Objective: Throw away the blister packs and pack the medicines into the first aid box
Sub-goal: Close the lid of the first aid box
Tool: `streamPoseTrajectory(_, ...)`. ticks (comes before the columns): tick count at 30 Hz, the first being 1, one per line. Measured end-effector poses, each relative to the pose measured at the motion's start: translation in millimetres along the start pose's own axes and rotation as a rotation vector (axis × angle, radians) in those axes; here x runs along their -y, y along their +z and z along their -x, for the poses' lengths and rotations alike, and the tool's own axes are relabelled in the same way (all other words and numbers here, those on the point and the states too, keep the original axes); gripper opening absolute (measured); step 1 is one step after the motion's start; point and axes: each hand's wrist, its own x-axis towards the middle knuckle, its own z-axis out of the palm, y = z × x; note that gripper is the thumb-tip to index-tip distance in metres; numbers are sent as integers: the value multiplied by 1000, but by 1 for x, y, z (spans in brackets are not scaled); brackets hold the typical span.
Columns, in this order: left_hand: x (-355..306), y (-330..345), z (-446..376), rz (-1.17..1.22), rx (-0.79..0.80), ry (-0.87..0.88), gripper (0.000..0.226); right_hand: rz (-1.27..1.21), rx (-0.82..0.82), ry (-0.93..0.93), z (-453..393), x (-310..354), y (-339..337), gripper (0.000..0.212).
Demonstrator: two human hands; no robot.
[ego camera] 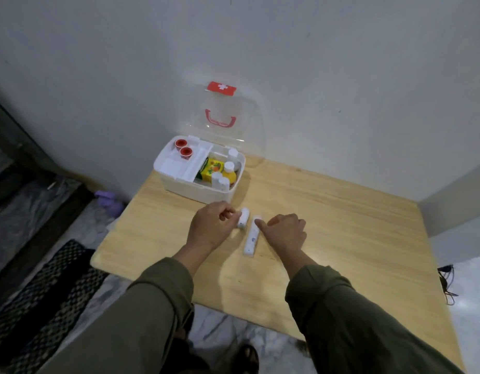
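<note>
A white first aid box point(179, 188) stands open at the table's far edge, its clear lid leaning against the wall. Inside are white-capped bottles point(229, 167), a yellow carton point(212, 170) and two red caps point(183, 147) on a tray. In front of it a small white bottle point(243, 217) lies on its side, with my left hand point(210, 228) pinching its near end. A long white blister strip point(251, 240) lies to its right. My right hand point(283, 231) presses its index finger on the strip's far end.
The wooden table point(341, 238) stands in a corner against grey walls. On the floor to the left are a patterned mat point(44, 292) and a purple object point(109, 202). Black cables point(446, 282) hang at the right.
</note>
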Motion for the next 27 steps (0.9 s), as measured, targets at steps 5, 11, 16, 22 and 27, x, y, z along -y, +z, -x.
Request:
streamPoseTrajectory(5, -2, 26, 0, 0, 62, -278, 32, -81, 45, 73, 1, -6, 7, 48)
streamPoseTrajectory(11, -1, 40, -10, 9, 89, -368, 36, -1, 101, 57, -4, -4, 10, 59)
streamPoseTrajectory(16, -2, 43, -15, -59, 129, -386, 32, -10, 122, 70, -9, -5, 15, 51)
streamPoseTrajectory(22, -6, 44, -17, -92, 158, -403, 26, -66, 169, 138, -14, -6, 17, 40)
streamPoseTrajectory(27, -5, 41, -12, -92, 168, -412, 23, -76, 206, 204, -14, -7, 21, 41)
